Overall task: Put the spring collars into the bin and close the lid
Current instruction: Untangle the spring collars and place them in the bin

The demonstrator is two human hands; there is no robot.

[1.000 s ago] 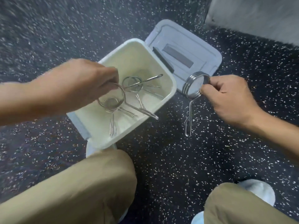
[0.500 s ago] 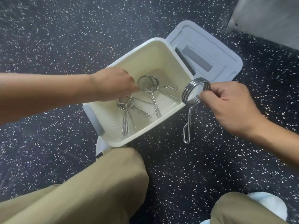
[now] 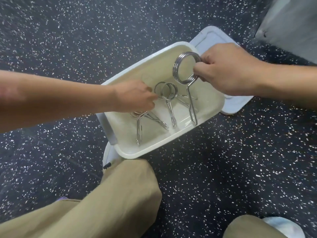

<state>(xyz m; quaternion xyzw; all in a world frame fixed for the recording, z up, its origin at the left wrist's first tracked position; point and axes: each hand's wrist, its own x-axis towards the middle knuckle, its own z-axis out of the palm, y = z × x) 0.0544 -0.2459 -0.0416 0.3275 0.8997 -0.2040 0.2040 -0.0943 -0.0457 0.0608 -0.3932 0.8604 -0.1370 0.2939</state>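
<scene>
The white bin [image 3: 154, 150] stands open on the floor, and its grey lid [image 3: 236, 107] lies flat behind it on the right. Several metal spring collars lie inside: one coil in the middle [image 3: 165, 91] and one under my left hand [image 3: 139, 127]. My left hand [image 3: 135, 97] is down in the bin with its fingers bunched against the middle coil; whether it grips the coil is unclear. My right hand [image 3: 228, 71] pinches the coil of another spring collar [image 3: 176, 69] above the bin's right half, and that collar's handle hangs down into the bin.
The floor is dark speckled rubber [image 3: 223, 169]. My knees in khaki trousers [image 3: 120, 194] are just in front of the bin, with a white shoe [image 3: 107, 157] against its near left corner and another shoe [image 3: 281, 225] at the lower right. A grey slab [image 3: 291, 23] fills the top right corner.
My right hand has carried its collar left from beside the bin to above it, with the handle now inside. My left hand has reached deeper toward the middle coil.
</scene>
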